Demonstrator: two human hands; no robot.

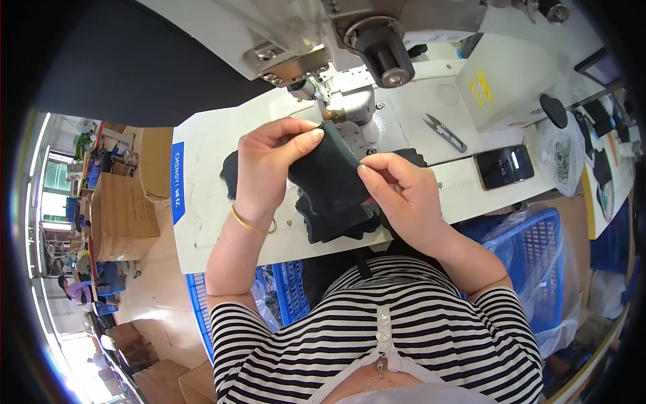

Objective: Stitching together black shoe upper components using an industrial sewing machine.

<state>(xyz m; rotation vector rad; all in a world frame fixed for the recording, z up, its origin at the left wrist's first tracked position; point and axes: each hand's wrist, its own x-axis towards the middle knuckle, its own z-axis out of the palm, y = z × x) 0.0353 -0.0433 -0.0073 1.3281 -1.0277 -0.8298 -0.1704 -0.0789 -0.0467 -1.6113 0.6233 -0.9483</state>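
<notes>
The left hand (266, 156) is pinching the far left corner of a dark cloth piece (328, 174) between thumb and forefinger, nearly closed. The right hand (406, 193) is gripping the piece's right edge between thumb and forefinger, its other fingers curling inward. The cloth piece is hanging between both hands, on the near side of the sewing machine (353, 106). A stack of similar dark pieces (336, 227) is lying below it on the white table (225, 246); contact between piece and stack cannot be told. Thread snips (445, 133) are lying right of the machine. A phone (503, 167) is resting face up farther right. A blue basket (552, 252) is standing near right, and a cardboard box (126, 217) is standing left of the table.
</notes>
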